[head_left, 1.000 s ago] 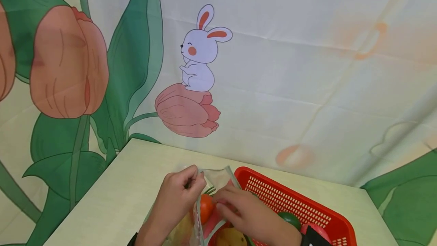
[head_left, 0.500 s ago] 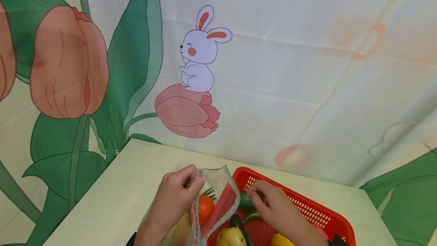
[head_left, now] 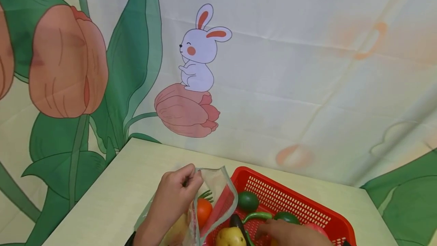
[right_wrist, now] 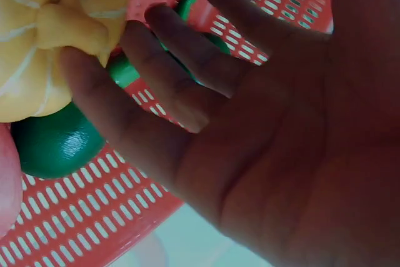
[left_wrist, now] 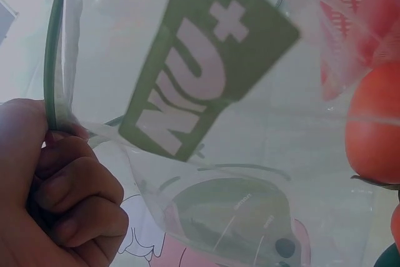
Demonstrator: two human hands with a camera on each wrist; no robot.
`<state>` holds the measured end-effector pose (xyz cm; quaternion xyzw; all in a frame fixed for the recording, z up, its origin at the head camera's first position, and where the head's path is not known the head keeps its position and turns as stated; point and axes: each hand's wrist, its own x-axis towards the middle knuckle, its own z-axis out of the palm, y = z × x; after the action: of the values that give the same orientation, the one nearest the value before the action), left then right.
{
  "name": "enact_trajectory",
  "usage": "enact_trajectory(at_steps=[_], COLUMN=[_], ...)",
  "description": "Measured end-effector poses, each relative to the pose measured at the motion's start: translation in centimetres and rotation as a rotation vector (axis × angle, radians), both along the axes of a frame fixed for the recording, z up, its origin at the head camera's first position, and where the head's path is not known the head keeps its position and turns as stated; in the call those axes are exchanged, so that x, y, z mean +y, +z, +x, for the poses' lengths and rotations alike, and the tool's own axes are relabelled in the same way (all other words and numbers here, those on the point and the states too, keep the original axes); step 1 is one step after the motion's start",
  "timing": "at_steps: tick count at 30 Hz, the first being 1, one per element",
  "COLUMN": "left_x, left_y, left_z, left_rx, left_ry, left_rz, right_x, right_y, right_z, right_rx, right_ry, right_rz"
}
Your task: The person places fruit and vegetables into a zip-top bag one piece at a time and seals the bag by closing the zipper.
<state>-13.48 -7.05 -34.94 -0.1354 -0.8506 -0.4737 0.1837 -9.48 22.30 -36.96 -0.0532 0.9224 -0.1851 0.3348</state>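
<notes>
My left hand (head_left: pixel 177 196) grips the trimmed top edge of a clear plastic bag (head_left: pixel 216 181), curled fingers around the trim in the left wrist view. Inside the bag are an orange-red tomato (head_left: pixel 204 212) and thin green stalks (head_left: pixel 206 195); a green label (left_wrist: pixel 206 60) marks its side. Over the red basket (head_left: pixel 290 190), my right hand (head_left: pixel 290 234) reaches low among the vegetables, fingers spread and holding nothing. In the right wrist view one fingertip is right at the stem of a yellow pumpkin (right_wrist: pixel 44 85).
Around the right hand in the basket lie a dark green avocado-like piece (head_left: pixel 248 201), a green chili pepper (head_left: pixel 258 215), an eggplant (head_left: pixel 236 221), a potato (head_left: pixel 230 237) and another dark green piece (head_left: pixel 286 216). The pale table (head_left: pixel 129 174) meets a printed curtain (head_left: pixel 290 86) behind.
My right hand has left the bag's mouth and moved right, then down toward the near side of the basket. The left hand still holds the bag in nearly the same place.
</notes>
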Motion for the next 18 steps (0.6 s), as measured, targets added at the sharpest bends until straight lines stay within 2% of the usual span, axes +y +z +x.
enact_trajectory(at_steps=[4,13,18], left_x=[-0.1,-0.1,0.0], left_y=[0.0,0.1,-0.1], left_z=[0.0,-0.1,-0.2], left_rx=[-0.014,-0.011,-0.030], left_ry=[0.004,-0.007,-0.011], left_rz=[0.006,0.005,0.012], right_x=[0.1,-0.5,0.0], right_y=[-0.1,-0.6,0.5], right_z=[0.0,-0.2,1.3], right_rx=[0.010,-0.019,0.044], right_ry=[0.030,-0.080,-0.078], right_rz=[0.044,0.166,0.095])
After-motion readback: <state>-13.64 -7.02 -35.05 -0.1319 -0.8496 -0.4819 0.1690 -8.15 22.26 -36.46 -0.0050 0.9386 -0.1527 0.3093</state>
